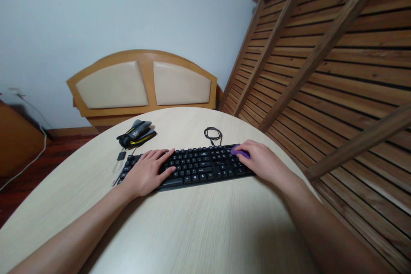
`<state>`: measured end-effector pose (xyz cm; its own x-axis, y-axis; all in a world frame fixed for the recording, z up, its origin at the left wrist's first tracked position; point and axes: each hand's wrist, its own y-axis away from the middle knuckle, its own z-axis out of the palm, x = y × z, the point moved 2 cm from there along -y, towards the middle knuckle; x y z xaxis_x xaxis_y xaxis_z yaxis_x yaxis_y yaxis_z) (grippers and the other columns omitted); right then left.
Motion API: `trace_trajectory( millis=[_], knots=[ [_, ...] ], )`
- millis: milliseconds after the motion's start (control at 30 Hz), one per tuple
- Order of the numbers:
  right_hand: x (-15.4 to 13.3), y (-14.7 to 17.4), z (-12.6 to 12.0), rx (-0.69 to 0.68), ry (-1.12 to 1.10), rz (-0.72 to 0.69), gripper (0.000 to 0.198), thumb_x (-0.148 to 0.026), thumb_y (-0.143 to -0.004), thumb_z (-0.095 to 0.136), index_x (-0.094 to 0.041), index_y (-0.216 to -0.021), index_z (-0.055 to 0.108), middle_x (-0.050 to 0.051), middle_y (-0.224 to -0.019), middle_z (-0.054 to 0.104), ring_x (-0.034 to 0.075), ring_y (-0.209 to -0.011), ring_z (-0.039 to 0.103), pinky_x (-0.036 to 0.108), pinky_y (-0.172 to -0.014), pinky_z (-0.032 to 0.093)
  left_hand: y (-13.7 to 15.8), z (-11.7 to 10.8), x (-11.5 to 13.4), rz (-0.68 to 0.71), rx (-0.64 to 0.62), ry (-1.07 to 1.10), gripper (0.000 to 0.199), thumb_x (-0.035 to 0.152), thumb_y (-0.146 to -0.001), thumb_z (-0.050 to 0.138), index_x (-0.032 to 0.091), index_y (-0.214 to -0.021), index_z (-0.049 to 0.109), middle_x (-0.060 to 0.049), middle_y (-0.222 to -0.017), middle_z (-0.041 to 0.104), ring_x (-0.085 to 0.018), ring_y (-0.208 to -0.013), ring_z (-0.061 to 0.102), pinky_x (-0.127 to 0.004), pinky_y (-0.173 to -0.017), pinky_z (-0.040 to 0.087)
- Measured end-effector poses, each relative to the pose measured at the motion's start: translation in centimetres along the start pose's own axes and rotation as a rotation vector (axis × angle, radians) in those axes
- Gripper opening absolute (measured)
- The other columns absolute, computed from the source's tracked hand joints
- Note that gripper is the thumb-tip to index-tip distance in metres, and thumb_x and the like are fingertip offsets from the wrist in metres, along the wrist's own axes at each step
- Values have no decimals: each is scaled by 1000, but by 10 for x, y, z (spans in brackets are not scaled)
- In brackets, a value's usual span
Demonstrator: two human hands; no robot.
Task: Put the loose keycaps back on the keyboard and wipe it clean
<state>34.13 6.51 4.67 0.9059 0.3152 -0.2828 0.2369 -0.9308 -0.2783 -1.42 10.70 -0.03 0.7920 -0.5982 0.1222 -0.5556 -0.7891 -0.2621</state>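
Observation:
A black keyboard (199, 167) lies across the round light-wood table (192, 231). My left hand (147, 171) rests flat on its left part, fingers spread over the keys. At the keyboard's right end, my right hand (257, 158) is closed on a purple cloth (240, 152), pressed to the keys near the number pad. Most of the cloth is hidden under my fingers. The keyboard's black cable (213, 133) lies coiled just behind it.
Grey, black and yellow gloves (137, 133) lie at the back left of the table. Beside them are a small black item (121, 156) and thin metal tools. A slatted wooden panel (321, 60) leans at right; a padded headboard (144, 83) stands behind.

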Motion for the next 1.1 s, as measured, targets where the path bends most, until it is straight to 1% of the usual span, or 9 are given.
trace_trajectory(
  millis=[33, 100, 233, 367, 533, 667, 833, 1000, 1100],
  knots=[
    [0, -4, 4, 39, -17, -15, 26, -21, -93, 52, -24, -105, 75, 7, -102, 72, 23, -94, 68, 37, -89, 54, 0, 0, 0, 2, 1, 2, 63, 63, -100, 38, 26, -149, 46, -8, -137, 60, -30, -123, 55, -49, -107, 39],
    [0, -9, 13, 53, -36, -48, 28, -20, -95, 50, -25, -108, 74, 8, -105, 69, 23, -98, 67, 39, -91, 53, 0, 0, -1, 6, 4, 8, 63, 63, -100, 38, 26, -150, 45, -8, -137, 60, -30, -123, 55, -49, -107, 40],
    [2, -11, 22, -12, -31, -80, 30, -16, -94, 51, -24, -111, 74, 8, -107, 67, 24, -102, 66, 39, -93, 53, 0, 0, 0, 4, 3, 7, 63, 63, -100, 38, 25, -149, 46, -9, -137, 60, -30, -123, 55, -49, -107, 40],
    [0, -4, 15, -98, 0, -87, 30, -16, -93, 52, -22, -112, 73, 9, -105, 66, 23, -98, 66, 37, -92, 52, 0, 0, 1, 2, -1, 5, 63, 62, -100, 38, 24, -149, 46, -9, -136, 61, -30, -123, 55, -49, -107, 40],
    [-8, 4, 4, -214, 6, -55, 23, -15, -86, 58, -23, -100, 74, 6, -99, 68, 21, -90, 65, 33, -82, 50, -1, 0, 1, 6, 1, -6, 62, 62, -100, 38, 24, -149, 46, -9, -136, 61, -30, -122, 55, -49, -107, 40],
    [-13, 7, -2, -278, -9, -40, 15, -15, -80, 60, -22, -88, 71, 5, -91, 68, 20, -84, 63, 29, -74, 45, -1, 1, 0, 2, -1, -17, 63, 62, -100, 38, 23, -149, 46, -9, -136, 60, -30, -122, 55, -48, -107, 40],
    [-10, 6, -3, -309, -59, -71, 15, -15, -75, 59, -22, -83, 69, 3, -86, 69, 19, -80, 61, 27, -72, 43, -1, 2, 0, 12, 16, -12, 62, 62, -100, 37, 26, -150, 44, -8, -136, 60, -30, -122, 56, -49, -106, 40],
    [-9, 4, -4, -287, -60, -94, 15, -17, -75, 59, -22, -85, 70, 3, -86, 69, 19, -79, 60, 27, -70, 41, -2, 4, 0, 12, 10, -23, 62, 61, -100, 39, 24, -149, 45, -9, -136, 60, -30, -121, 56, -49, -106, 40],
    [-10, 4, -6, -310, -44, -99, 14, -16, -73, 59, -21, -82, 69, 3, -82, 68, 18, -76, 59, 26, -67, 40, -3, 4, -1, 13, 16, -25, 62, 61, -100, 38, 23, -148, 46, -9, -135, 61, -30, -121, 56, -49, -106, 40]
  ],
)
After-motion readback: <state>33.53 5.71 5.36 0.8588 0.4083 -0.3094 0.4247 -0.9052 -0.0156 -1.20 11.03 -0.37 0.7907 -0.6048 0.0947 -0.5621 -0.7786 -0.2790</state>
